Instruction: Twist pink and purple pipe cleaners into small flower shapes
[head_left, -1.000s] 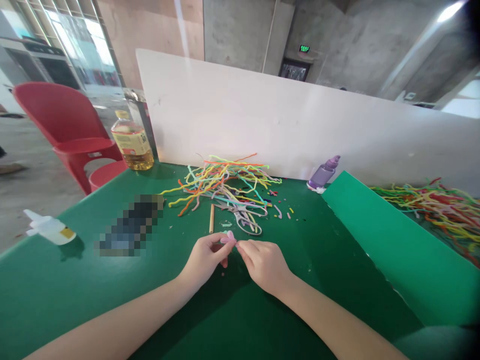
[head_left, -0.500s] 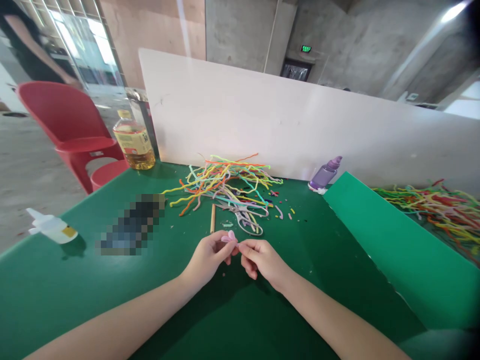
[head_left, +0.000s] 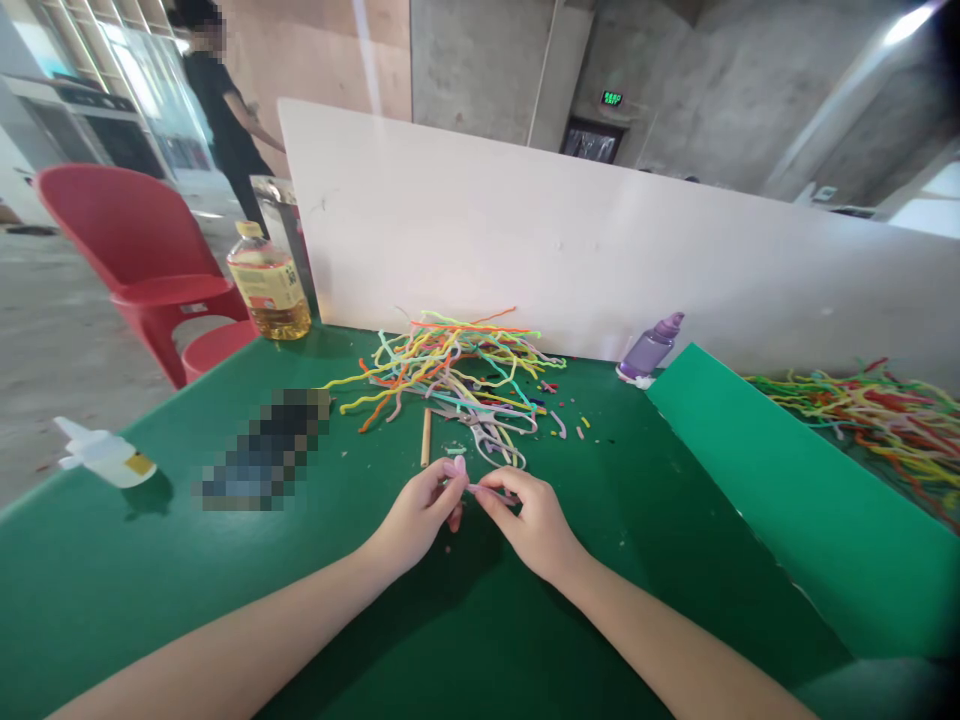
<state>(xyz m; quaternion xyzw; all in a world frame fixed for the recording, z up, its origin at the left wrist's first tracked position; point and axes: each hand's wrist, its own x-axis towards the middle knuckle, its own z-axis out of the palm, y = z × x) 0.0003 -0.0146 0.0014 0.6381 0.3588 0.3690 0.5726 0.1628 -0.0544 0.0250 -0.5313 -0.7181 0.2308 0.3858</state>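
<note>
While I read the head view, the scissors (head_left: 478, 430) serve as my landmark. On their near side, the left hand (head_left: 416, 508) is closed in a pinch on a pink strip (head_left: 460, 466), whose rounded loop shows above the fingertips. Right hand (head_left: 538, 515): fingers curled, pinching the strip's thin tail. I judge the loop formed, the tail not yet shaped; whether anything is fastened, I cannot tell. Left of the scissors lies a wooden stick (head_left: 426, 438); beyond them, loose coloured strips (head_left: 450, 350).

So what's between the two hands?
In the head view, part of the pink strip crosses the small gap between the left hand and the right hand.
</note>
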